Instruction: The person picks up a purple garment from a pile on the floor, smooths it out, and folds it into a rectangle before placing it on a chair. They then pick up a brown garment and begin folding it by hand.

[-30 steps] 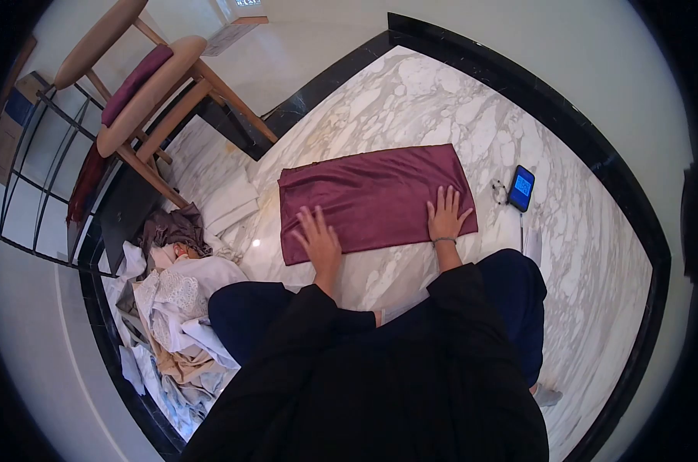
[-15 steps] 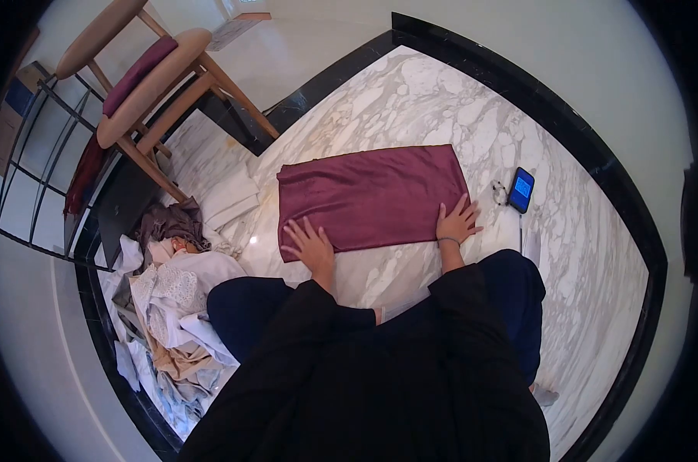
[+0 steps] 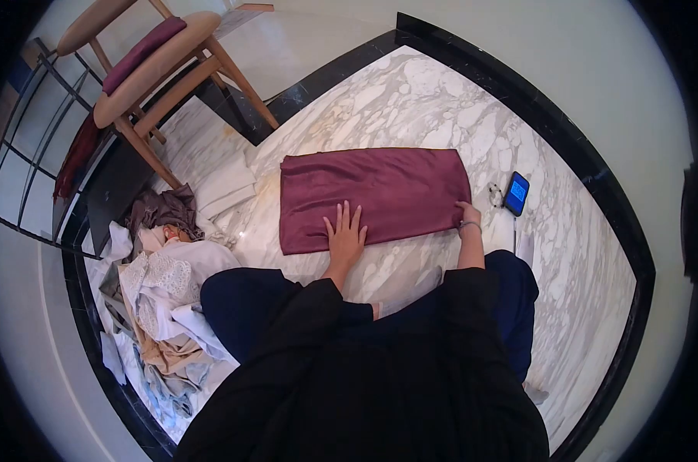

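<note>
A maroon cloth (image 3: 379, 185), folded into a rough rectangle, lies on the marble floor in front of my crossed legs. My left hand (image 3: 346, 235) rests with spread fingers on its near edge, left of the middle. At the cloth's right edge, near the lower right corner, my right hand (image 3: 470, 219) has its fingers drawn together on the fabric; the fingertips seem to pinch the edge. A band circles my right wrist.
Right of the cloth lie a phone (image 3: 517, 193) with a lit screen and a small ring-shaped item (image 3: 495, 194). A heap of mixed clothes (image 3: 172, 285) lies at the left, below a wooden chair (image 3: 160, 65) and a black metal rack (image 3: 33, 162).
My left hand has slid right along the cloth's near edge. My right hand has gone from spread flat to fingers drawn together at the right edge. The cloth's lower left corner has shifted slightly upward.
</note>
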The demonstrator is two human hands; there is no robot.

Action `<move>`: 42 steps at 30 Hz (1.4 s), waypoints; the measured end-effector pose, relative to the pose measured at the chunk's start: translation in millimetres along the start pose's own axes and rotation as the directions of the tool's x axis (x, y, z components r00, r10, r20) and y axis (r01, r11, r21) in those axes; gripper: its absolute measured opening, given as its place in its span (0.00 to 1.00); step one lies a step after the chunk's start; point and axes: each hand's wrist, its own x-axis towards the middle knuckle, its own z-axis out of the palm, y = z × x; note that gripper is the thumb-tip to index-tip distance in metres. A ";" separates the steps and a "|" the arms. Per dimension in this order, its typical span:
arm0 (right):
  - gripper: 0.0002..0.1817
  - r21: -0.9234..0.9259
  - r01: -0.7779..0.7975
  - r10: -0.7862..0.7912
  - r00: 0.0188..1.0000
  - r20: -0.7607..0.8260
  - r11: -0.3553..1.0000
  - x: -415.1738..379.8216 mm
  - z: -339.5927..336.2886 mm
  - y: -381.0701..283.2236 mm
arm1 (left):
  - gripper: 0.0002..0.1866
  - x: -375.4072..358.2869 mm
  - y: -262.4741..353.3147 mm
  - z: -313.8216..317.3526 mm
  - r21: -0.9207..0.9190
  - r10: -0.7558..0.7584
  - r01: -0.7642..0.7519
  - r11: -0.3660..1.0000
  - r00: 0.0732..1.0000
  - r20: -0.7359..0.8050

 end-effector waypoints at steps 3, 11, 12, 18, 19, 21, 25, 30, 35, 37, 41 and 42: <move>0.15 0.324 -0.049 0.020 0.996 0.092 0.945 12.8 -4.7 -13.4 | 0.25 20.2 -2.7 -8.4 -0.243 -0.120 0.143 0.959 0.987 0.104; 0.10 0.097 0.214 -0.234 0.851 0.471 0.972 -91.1 99.3 -98.5 | 0.23 55.1 -50.9 -47.5 -0.711 -0.383 0.703 -0.013 0.654 0.653; 0.13 0.053 0.340 -0.325 0.826 0.460 0.939 -116.4 124.0 -102.6 | 0.24 53.8 -65.1 -43.7 -0.705 -0.358 0.704 -0.081 0.640 0.680; 0.21 -0.274 0.698 -0.241 0.544 0.804 0.662 -190.4 240.8 -36.0 | 0.28 53.0 -103.8 -57.7 -0.678 -0.364 0.582 -0.449 0.574 0.733; 0.27 -0.261 0.807 -0.312 0.471 0.825 0.529 -205.5 247.9 -16.1 | 0.30 53.4 -106.6 -62.1 -0.661 -0.363 0.533 -0.528 0.562 0.743; 0.35 -0.279 0.776 -0.167 0.439 0.883 0.566 -208.9 258.3 38.4 | 0.38 52.3 -109.4 -70.2 -0.671 -0.431 0.498 -0.549 0.520 0.738; 0.34 -0.265 0.837 -0.135 0.368 0.920 0.480 -215.6 238.5 104.6 | 0.33 51.6 -141.4 -31.4 -0.842 -0.519 0.419 -0.339 0.664 0.539; 0.32 -0.265 0.846 -0.204 0.392 0.897 0.463 -216.9 200.6 77.9 | 0.19 58.9 -141.7 -25.7 -0.727 -0.701 0.645 0.233 0.630 0.335; 0.35 -0.344 0.939 -0.485 0.306 0.819 0.011 -218.4 177.8 94.2 | 0.21 63.1 -172.8 -32.9 -0.265 -0.666 0.757 0.597 0.652 0.363; 0.35 -0.335 0.931 -0.445 0.243 0.862 -0.141 -209.3 170.6 116.2 | 0.22 61.7 -171.5 -44.1 -0.080 -0.677 0.764 0.640 0.611 0.411; 0.35 -0.349 0.930 -0.489 0.253 0.835 -0.115 -220.3 160.5 107.4 | 0.25 57.7 -126.4 -79.1 0.031 -0.778 0.785 0.618 0.606 0.166; 0.34 -0.342 0.933 -0.510 0.239 0.826 -0.116 -220.8 158.5 109.2 | 0.26 56.4 -114.4 -83.0 0.019 -0.797 0.798 0.602 0.600 0.060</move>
